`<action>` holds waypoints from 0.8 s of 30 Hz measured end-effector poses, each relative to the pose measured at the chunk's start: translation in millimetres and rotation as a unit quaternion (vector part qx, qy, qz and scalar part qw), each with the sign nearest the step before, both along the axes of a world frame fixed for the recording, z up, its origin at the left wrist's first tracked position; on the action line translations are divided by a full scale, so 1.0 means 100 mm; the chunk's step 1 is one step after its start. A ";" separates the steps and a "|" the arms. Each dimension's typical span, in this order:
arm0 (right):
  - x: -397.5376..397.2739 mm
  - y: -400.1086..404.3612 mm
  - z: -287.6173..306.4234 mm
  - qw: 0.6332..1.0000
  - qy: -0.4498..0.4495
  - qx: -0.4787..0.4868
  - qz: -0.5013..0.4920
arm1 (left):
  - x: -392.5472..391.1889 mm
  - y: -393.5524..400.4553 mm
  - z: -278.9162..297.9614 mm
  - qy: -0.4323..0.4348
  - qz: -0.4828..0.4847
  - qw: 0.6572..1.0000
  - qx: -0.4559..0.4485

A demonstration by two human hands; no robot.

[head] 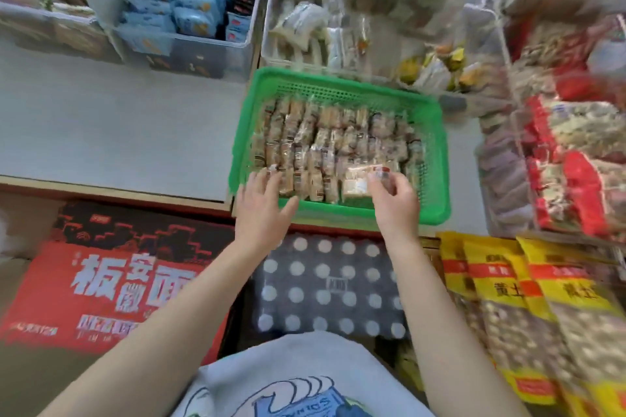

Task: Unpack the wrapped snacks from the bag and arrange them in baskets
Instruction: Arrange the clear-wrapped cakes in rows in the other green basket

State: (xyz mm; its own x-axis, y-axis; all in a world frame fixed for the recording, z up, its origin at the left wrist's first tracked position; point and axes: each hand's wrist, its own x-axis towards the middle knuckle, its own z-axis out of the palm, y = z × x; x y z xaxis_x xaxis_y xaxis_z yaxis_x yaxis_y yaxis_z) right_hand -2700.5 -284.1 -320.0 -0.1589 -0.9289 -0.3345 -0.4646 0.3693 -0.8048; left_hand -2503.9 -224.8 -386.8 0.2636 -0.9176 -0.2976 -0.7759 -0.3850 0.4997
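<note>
Green basket (437, 159) sits on the grey shelf (118, 125), at its front edge, packed with rows of clear-wrapped snacks (305, 142), tan bars standing side by side and filling most of the floor. Both arms reach in from the bottom of frame. Left hand (262, 205) is over the near-left corner of the basket, fingers spread and loose, palm down, fingertips touching or just above the front row of packs; nothing gripped. Right hand (394, 195) is at the near-right part of the basket, thumb and fingers pinched on the clear wrapper end of a single wrapped snack (359, 179), which lies flat across the front row rather than standing like the others. Motion blur there is heavy, so whether that pack already rests on the basket floor or is held just off it can't be told. Bare green mesh shows to the right of the hand and along the far side of the basket. Behind the basket: clear bin of blue packets (189, 7) far left, clear bin of pale wrapped items (305, 24) directly behind. Right side: bagged goods with red labels (576, 159). Below the shelf edge: red printed carton (111, 284) on the left, shrink-wrapped pack of bottles (325, 284) seen cap-up in the middle, yellow-and-red bags (528, 298) on the right. The supply bag can't be identified here.
</note>
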 end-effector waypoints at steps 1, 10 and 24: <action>-0.12 -0.08 -0.05 0.999 0.047 -0.005 0.024 | -0.08 0.01 -0.08 -0.041 -0.030 0.998 0.021; 0.05 -0.70 -0.57 0.895 0.308 0.129 0.295 | -0.17 0.02 -0.20 -0.128 -0.078 0.987 0.064; 0.00 -0.81 -0.78 0.880 0.252 0.216 0.340 | -0.17 0.00 -0.23 -0.129 -0.069 0.986 0.078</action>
